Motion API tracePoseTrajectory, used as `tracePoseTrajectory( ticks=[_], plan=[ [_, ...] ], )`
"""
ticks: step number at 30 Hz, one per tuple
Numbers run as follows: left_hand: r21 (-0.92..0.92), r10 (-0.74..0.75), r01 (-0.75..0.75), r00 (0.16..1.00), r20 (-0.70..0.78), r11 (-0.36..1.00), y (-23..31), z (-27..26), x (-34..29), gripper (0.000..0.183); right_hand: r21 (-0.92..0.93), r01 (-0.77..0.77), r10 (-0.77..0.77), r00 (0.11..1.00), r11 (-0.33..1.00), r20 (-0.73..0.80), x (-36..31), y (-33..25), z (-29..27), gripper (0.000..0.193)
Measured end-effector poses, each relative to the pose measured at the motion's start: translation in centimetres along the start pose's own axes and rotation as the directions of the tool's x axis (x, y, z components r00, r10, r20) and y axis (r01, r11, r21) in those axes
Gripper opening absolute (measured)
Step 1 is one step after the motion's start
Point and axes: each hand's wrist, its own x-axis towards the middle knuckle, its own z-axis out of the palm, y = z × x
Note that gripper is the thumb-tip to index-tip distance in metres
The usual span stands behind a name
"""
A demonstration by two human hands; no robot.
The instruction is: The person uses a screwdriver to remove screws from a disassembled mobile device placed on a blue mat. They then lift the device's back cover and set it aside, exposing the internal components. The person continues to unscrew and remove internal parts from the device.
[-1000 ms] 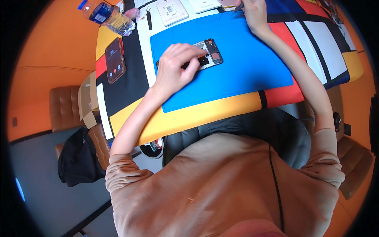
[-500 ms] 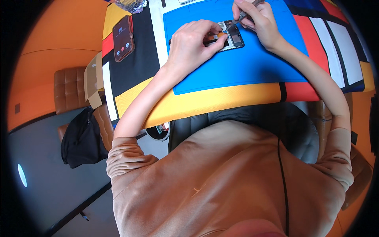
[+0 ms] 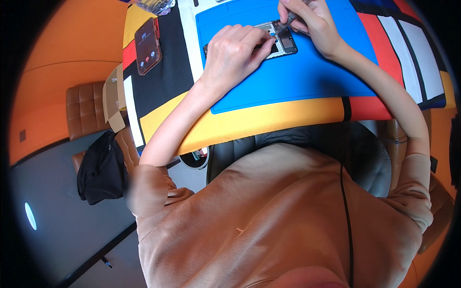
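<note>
An opened-up phone [image 3: 288, 44] with bare inner parts lies on a blue mat [image 3: 293, 81]. My left hand [image 3: 235, 50] rests over its left part, covering much of it. The thumb and index finger of that hand are pinched together above the phone's middle; what is between them is hidden. From the right, my right hand [image 3: 312, 24] grips a slim grey tool [image 3: 291, 18] like a pen. Its narrow tip points down-left at the phone's upper inner parts, close to my left fingertips. Whether the tip touches cannot be made out.
A second phone [image 3: 148, 46], screen lit, lies left of the mat on the patterned tablecloth [image 3: 168, 77]. Crumpled clear plastic [image 3: 156, 6] sits at the far left. Below the table's edge are a bin [image 3: 196, 157], a cardboard box [image 3: 114, 98] and a black bag [image 3: 102, 168] on a brown chair.
My right hand and the tool have shifted slightly left. The left fingers have closed further over the phone, and the orange-brown part seen beneath them is now mostly hidden.
</note>
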Motion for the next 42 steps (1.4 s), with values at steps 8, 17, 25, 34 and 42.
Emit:
tracePoseTrajectory(
  ticks=[8,17,25,34,42],
  plan=[
    [-0.009,0.014,-0.014,1.000,-0.012,1.000,0.09,-0.04,0.11,0.015,-0.015,-0.007,0.007,1.000,1.000,0.000,0.15,0.18,0.05,0.040],
    [0.004,0.014,-0.014,1.000,-0.003,1.000,0.18,-0.03,0.15,0.015,0.006,-0.015,0.016,1.000,1.000,-0.023,0.11,0.14,-0.06,0.041],
    [0.012,0.010,-0.010,1.000,-0.018,1.000,0.14,0.13,-0.05,0.015,0.011,-0.045,0.045,0.998,0.999,-0.038,0.00,0.09,-0.02,0.039],
    [0.017,0.015,-0.015,1.000,-0.022,1.000,0.17,0.14,0.00,0.017,-0.012,-0.043,0.042,0.999,0.999,-0.033,-0.04,-0.38,0.08,0.040],
    [0.033,0.012,-0.011,1.000,-0.010,0.999,0.13,0.03,-0.01,0.018,0.025,-0.034,0.035,0.998,0.999,-0.057,-0.20,-0.08,-0.04,0.041]
  ],
)
